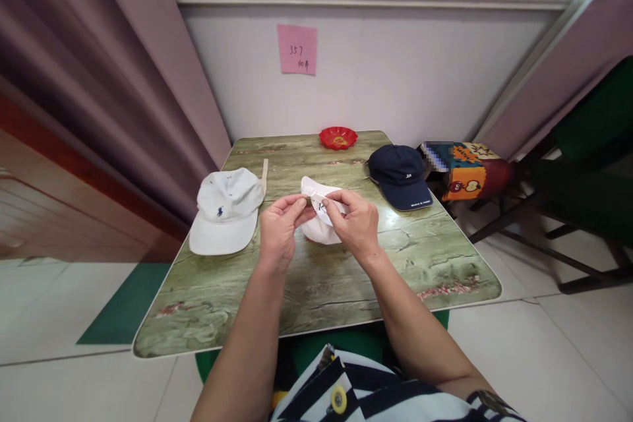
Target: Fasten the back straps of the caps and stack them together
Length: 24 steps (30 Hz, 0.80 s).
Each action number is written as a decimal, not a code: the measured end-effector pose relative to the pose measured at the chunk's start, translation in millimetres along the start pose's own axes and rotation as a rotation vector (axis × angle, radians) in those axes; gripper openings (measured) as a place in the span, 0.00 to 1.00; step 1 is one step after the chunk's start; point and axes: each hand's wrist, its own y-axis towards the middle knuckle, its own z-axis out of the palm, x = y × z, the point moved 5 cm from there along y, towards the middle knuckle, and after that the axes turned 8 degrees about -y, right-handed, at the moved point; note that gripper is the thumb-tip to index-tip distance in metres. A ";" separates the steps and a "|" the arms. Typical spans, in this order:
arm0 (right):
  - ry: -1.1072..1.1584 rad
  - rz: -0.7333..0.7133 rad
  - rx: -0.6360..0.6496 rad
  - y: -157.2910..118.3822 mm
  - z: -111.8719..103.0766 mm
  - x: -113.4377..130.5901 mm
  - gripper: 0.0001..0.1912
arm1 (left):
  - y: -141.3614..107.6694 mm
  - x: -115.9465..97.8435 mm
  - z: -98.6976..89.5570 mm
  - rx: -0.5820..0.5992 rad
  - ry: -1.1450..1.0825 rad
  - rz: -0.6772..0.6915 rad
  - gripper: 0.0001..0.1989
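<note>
- Leftmost, we see a white cap (225, 194) resting on the green tabletop (420, 250), brim toward us, a small dark emblem on its front.
- Next comes our left hand (281, 227), thumb and fingertips pinching the edge of a pale cap (319, 232).
- Between our hands we have that pale cap, over the tabletop's middle, black marks showing; whether it touches the surface we cannot tell.
- Beyond it, near the far edge, we see a red dish (338, 138).
- Then our right hand (359, 221) grips the pale cap too, thumb beside the marks.
- Farther right, we find a navy cap (398, 171) on the tabletop, apart from our hands.
</note>
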 end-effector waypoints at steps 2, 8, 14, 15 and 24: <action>-0.011 -0.019 0.008 -1.6 2.6 -1.0 0.08 | -0.3 0.5 0.2 0.007 0.013 -0.001 0.16; -0.009 -0.014 0.023 -2.6 7.1 -6.0 0.08 | -0.3 2.6 0.7 0.021 0.041 -0.013 0.17; -0.021 -0.029 0.066 -2.1 6.4 -7.2 0.07 | -0.3 3.5 1.9 0.031 0.073 -0.012 0.17; -0.017 -0.037 0.068 -2.0 6.0 -6.9 0.07 | -0.3 3.7 2.1 0.032 0.073 -0.014 0.17; -0.057 -0.040 0.107 0.1 2.2 -3.7 0.07 | -1.9 2.3 2.2 0.044 0.115 -0.011 0.16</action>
